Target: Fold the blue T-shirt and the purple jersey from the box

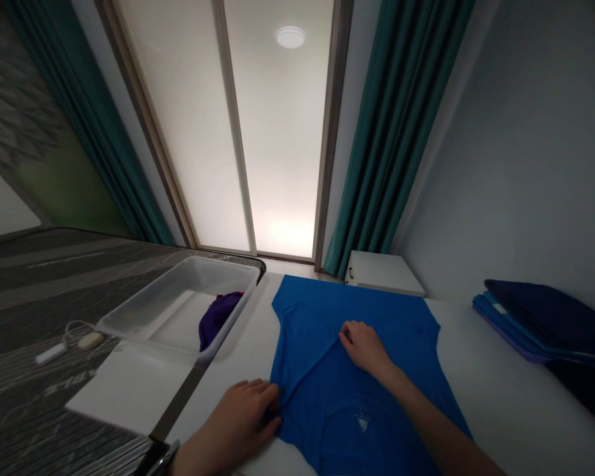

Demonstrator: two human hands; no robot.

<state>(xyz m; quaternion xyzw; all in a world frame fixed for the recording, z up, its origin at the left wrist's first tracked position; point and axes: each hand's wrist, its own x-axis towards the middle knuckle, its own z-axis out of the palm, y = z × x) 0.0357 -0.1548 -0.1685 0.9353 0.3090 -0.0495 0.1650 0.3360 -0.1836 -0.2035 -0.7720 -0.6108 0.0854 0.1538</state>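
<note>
A blue T-shirt (317,390) lies spread out on the white table, with a small pale logo near its lower middle. My left hand (245,416) is at the shirt's left edge, thumb and fingers closed on the fabric. Over the middle of the shirt, my right hand (364,345) pinches a bit of the cloth. A taut crease runs slantwise between the two hands. My left wrist wears a dark band with a metallic part. The fingertips of both hands are partly hidden.
A translucent plastic bin (178,340) holding purple cloth (218,320) stands left, beside a white cable (52,354). Folded dark and blue clothes (550,320) are stacked on the right. A white cabinet (384,271) stands behind the table (506,410), near teal curtains (391,132).
</note>
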